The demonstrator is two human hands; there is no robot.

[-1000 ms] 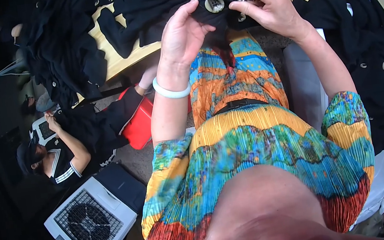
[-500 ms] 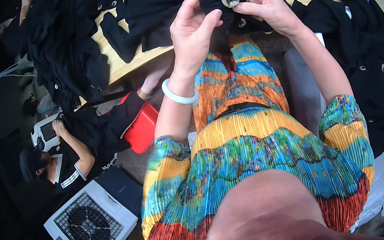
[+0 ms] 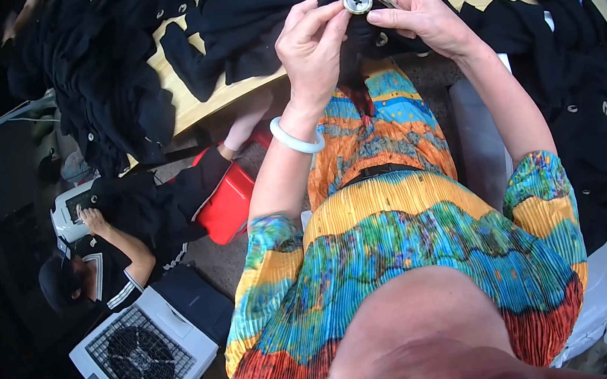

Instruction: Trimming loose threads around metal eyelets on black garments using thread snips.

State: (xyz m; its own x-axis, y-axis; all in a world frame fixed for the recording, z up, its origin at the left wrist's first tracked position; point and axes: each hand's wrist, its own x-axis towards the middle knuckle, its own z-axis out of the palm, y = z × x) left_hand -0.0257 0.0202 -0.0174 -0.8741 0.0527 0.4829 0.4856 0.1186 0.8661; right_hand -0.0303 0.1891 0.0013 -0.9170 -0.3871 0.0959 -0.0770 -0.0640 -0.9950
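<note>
Both hands, left hand [image 3: 310, 46] and right hand [image 3: 414, 13], are pinching a round grey four-hole button [image 3: 358, 2] against black fabric garment [image 3: 273, 4] above the wooden table edge [image 3: 231, 96]; attachment appears unfinished.

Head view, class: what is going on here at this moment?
A person in a bright pleated dress holds a large round pale button against black fabric, pinched between the left hand and right hand, above the edge of a wooden table. More black garments lie heaped around. Another person sits lower left beside a white fan unit.
</note>
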